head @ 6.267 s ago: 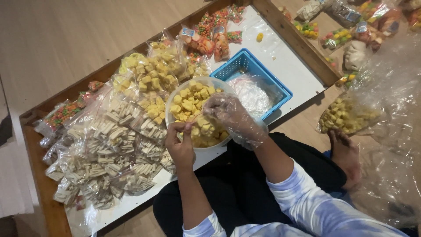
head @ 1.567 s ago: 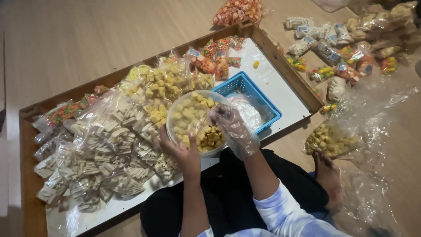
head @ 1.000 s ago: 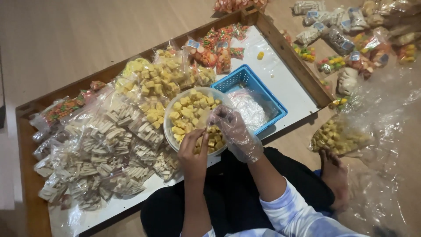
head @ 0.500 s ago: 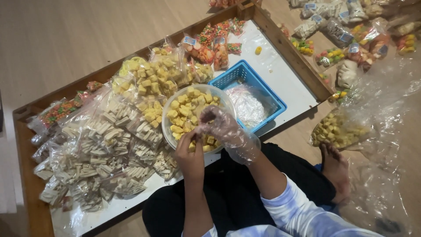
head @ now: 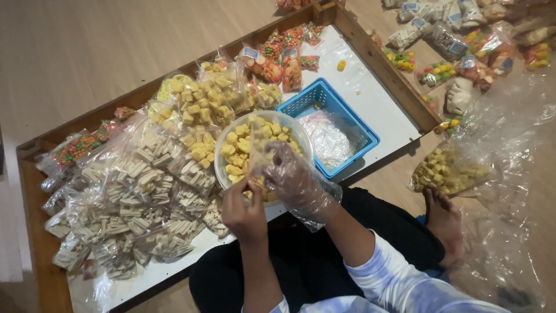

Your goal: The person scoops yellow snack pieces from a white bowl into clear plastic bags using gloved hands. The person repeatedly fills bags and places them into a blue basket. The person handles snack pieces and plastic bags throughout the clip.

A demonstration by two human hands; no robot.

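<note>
Pinching yellow snacks [head: 255,142] over one bowl [head: 223,152]: bare left hand [head: 246,210]; gloved right hand [head: 292,177], grip curled.

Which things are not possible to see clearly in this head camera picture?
- Head view: what the left hand pinches is hidden by its own fingers.
- The right hand fingertips are blurred under a crinkled plastic glove.
- The blue basket contents are unclear behind clear plastic.
- The snack packets at top right are cut off by the edge.

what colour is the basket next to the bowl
Bright blue: the basket sits just right of the bowl, clearest in the head view.
</note>
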